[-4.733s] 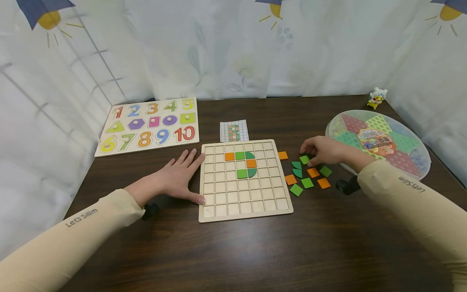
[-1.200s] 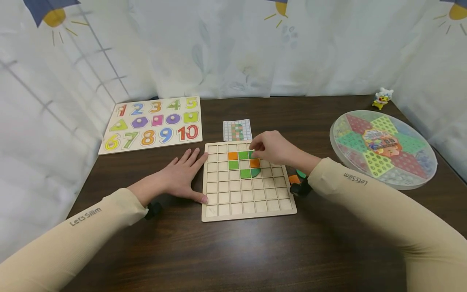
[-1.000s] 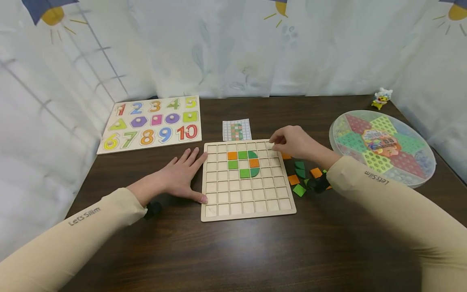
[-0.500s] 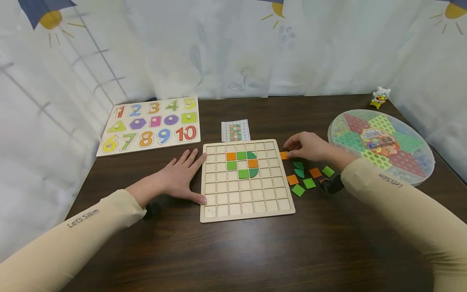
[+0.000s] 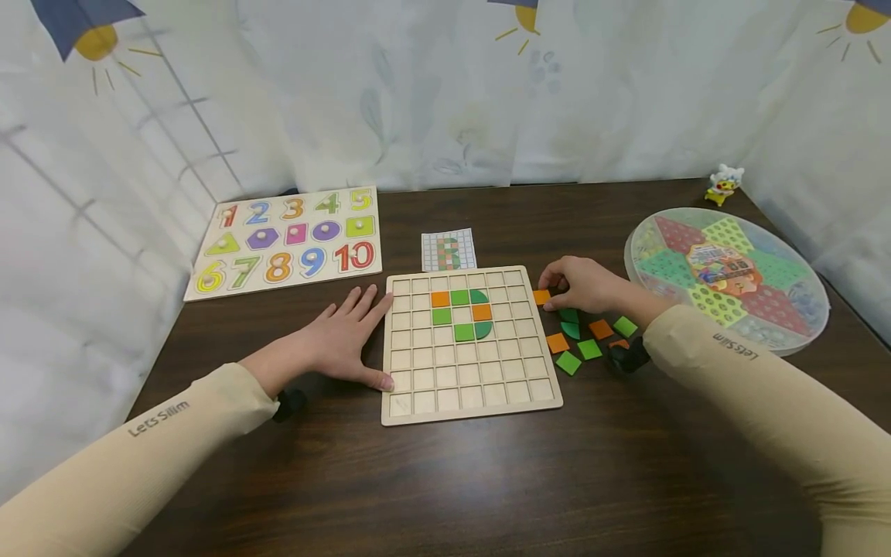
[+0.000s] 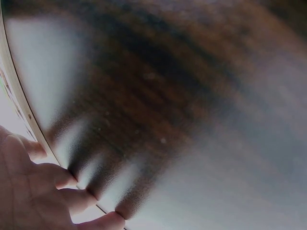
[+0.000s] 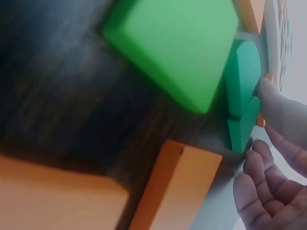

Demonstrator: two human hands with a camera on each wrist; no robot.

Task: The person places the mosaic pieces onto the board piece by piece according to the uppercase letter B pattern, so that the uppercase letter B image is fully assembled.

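Note:
A wooden grid board [image 5: 445,379] lies on the table with several orange, green and dark-green quarter-round tiles set in its upper cells. My left hand [image 5: 341,340] rests spread along the board's left edge, thumb on its lower corner; the left wrist view shows its fingertips [image 6: 115,221] along the board's side. Just right of the board, my right hand [image 5: 588,282] pinches an orange square tile [image 5: 541,297] between thumb and fingers. Close by it in the right wrist view are two dark-green quarter-round tiles [image 7: 243,76] and a green square tile [image 7: 177,43].
More loose tiles lie right of the board, including a green square [image 5: 568,363] and an orange square [image 5: 558,343]. A pattern card [image 5: 448,250] sits behind the board. A number puzzle [image 5: 281,244] is back left; a round game box [image 5: 727,271] and small figurine [image 5: 724,184] are right.
My right hand took a green square from the loose tiles; it now sits in the board's left part, under the orange one. The hand then moved back right to an orange tile. My left hand stayed.

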